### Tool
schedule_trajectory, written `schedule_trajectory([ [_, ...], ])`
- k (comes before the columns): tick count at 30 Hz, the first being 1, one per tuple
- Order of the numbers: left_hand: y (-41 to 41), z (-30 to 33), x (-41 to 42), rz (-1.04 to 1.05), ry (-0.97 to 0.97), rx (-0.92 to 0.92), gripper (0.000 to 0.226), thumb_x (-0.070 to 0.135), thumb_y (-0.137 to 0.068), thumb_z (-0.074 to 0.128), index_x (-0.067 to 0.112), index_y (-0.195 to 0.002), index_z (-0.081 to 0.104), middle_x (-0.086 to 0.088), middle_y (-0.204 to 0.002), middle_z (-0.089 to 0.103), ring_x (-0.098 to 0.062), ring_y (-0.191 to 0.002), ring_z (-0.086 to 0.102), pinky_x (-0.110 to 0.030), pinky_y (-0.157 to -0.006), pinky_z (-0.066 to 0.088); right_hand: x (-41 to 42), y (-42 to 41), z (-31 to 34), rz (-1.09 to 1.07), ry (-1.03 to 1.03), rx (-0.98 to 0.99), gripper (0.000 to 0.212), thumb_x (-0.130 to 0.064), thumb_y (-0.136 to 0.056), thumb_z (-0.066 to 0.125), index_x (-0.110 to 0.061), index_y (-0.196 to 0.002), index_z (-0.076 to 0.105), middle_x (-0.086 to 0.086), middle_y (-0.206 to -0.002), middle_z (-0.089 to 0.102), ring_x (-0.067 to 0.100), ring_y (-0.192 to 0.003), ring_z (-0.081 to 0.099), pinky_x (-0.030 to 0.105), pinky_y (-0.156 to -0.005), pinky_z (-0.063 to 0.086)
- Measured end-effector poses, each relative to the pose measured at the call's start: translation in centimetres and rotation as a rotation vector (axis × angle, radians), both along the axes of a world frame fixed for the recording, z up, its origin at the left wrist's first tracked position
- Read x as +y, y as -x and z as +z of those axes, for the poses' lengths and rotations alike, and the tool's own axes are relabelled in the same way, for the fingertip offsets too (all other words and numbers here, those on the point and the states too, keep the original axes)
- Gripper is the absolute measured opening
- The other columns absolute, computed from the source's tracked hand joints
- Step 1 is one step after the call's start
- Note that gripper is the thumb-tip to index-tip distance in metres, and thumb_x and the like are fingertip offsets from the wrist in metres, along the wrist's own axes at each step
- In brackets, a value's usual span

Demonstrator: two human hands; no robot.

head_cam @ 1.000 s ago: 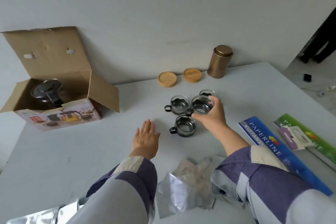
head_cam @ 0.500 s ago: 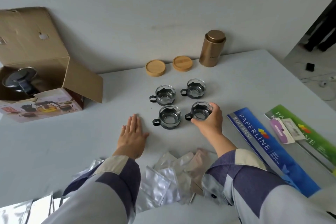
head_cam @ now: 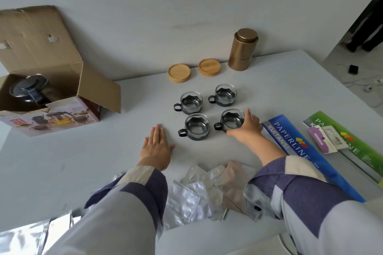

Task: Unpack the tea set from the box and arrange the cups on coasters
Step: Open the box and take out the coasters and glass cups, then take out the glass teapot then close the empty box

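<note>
Wooden coasters (head_cam: pixel 179 73) behind four cups (head_cam: pixel 191 102); foil packets (head_cam: pixel 186 198) between sleeves.

Four glass cups (head_cam: pixel 208 111) stand squared near two wooden coasters (head_cam: pixel 193 70).

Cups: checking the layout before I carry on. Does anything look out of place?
All four cups stand upright on the bare table, while both coasters lie empty behind them. Nothing spilled or broken.

The scene is lit evenly by soft, diffuse daylight, possibly from the right. Only faint shadows are cast under the cups (head_cam: pixel 209 112). Straight lines are bowed near the edges, and the sleeves (head_cam: pixel 310 213) at the bottom are rendered slightly soft.
</note>
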State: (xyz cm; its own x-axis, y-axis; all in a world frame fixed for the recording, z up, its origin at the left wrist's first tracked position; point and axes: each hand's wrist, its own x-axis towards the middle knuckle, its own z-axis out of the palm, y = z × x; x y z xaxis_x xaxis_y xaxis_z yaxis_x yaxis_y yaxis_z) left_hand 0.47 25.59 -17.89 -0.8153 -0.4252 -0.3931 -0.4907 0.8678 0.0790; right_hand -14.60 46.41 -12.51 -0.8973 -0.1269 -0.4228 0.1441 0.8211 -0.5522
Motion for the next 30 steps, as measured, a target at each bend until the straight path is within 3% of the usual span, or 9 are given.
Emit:
schedule_trajectory([
  [4,0.2,1.5,-0.5,0.017,-0.053,-0.013,0.067,0.037,-0.102,0.024,0.005,-0.149,-0.011,-0.007,-0.158,-0.018,-0.020,-0.146,-0.013,-0.039,-0.119,0.002,-1.2,-0.4,2.7,0.051,-0.073,0.013,0.094,-0.023,-0.082,0.063,-0.023,-0.152,0.000,0.005,-0.158,0.000,0.029,-0.144,0.003,0.039,-0.114,0.020],
  [12,-2.6,5.5,-5.9,0.051,0.078,0.118,0.060,0.029,-0.102,0.027,0.007,-0.151,-0.001,-0.005,-0.160,-0.006,-0.019,-0.147,-0.005,-0.039,-0.120,0.004,-9.8,-4.2,6.0,0.255,0.013,0.155,0.064,-0.020,-0.078,0.058,-0.019,-0.139,0.039,0.010,-0.144,0.031,0.034,-0.133,0.024,0.040,-0.106,0.034],
  [14,-3.8,7.0,-8.2,0.118,0.062,0.238,0.056,0.025,-0.101,0.031,0.010,-0.151,0.009,-0.004,-0.160,0.005,-0.020,-0.147,0.006,-0.037,-0.118,0.010,-13.0,-5.4,6.5,0.338,0.029,0.177,0.053,-0.019,-0.080,0.056,-0.015,-0.132,0.047,0.012,-0.140,0.040,0.034,-0.128,0.034,0.035,-0.100,0.037],
  [17,-6.0,9.2,-12.0,0.242,0.039,0.408,0.048,0.014,-0.099,0.035,0.015,-0.147,0.027,-0.002,-0.155,0.026,-0.024,-0.139,0.031,-0.038,-0.111,0.030,-18.2,-7.6,7.1,0.458,0.095,0.128,0.059,-0.019,-0.087,0.053,-0.017,-0.143,0.037,0.011,-0.145,0.037,0.030,-0.133,0.036,0.034,-0.108,0.034],
  [20,-8.5,10.7,-16.2,0.322,0.130,0.495,0.044,0.014,-0.099,0.039,0.016,-0.142,0.037,-0.002,-0.148,0.037,-0.024,-0.131,0.042,-0.039,-0.104,0.039,-23.5,-9.9,7.9,0.556,0.197,0.140,0.055,-0.014,-0.088,0.054,-0.016,-0.142,0.043,0.009,-0.142,0.045,0.025,-0.127,0.047,0.026,-0.100,0.038],
  [25,-12.6,11.9,-23.2,0.408,0.301,0.610,0.045,0.016,-0.096,0.043,0.014,-0.140,0.038,-0.004,-0.144,0.039,-0.023,-0.134,0.033,-0.038,-0.109,0.031,-31.9,-13.8,9.2,0.641,0.333,0.205,0.041,-0.009,-0.086,0.054,-0.014,-0.127,0.059,0.007,-0.124,0.062,0.022,-0.114,0.058,0.023,-0.096,0.041],
  [28,-13.6,11.5,-27.0,0.491,0.278,0.554,0.051,0.026,-0.099,0.036,0.011,-0.147,0.026,-0.006,-0.155,0.022,-0.023,-0.145,0.013,-0.039,-0.119,0.013,-36.3,-15.2,9.5,0.681,0.353,0.263,0.033,-0.021,-0.090,0.055,-0.021,-0.123,0.061,-0.001,-0.121,0.065,0.018,-0.111,0.060,0.023,-0.098,0.042],
  [30,-13.7,10.9,-29.0,0.511,0.249,0.434,0.057,0.035,-0.102,0.025,0.008,-0.151,0.012,-0.008,-0.160,0.003,-0.023,-0.147,-0.006,-0.042,-0.120,0.000,-38.8,-15.8,9.8,0.718,0.361,0.219,0.035,-0.023,-0.095,0.052,-0.019,-0.130,0.056,-0.002,-0.129,0.059,0.017,-0.119,0.055,0.018,-0.090,0.035],
])
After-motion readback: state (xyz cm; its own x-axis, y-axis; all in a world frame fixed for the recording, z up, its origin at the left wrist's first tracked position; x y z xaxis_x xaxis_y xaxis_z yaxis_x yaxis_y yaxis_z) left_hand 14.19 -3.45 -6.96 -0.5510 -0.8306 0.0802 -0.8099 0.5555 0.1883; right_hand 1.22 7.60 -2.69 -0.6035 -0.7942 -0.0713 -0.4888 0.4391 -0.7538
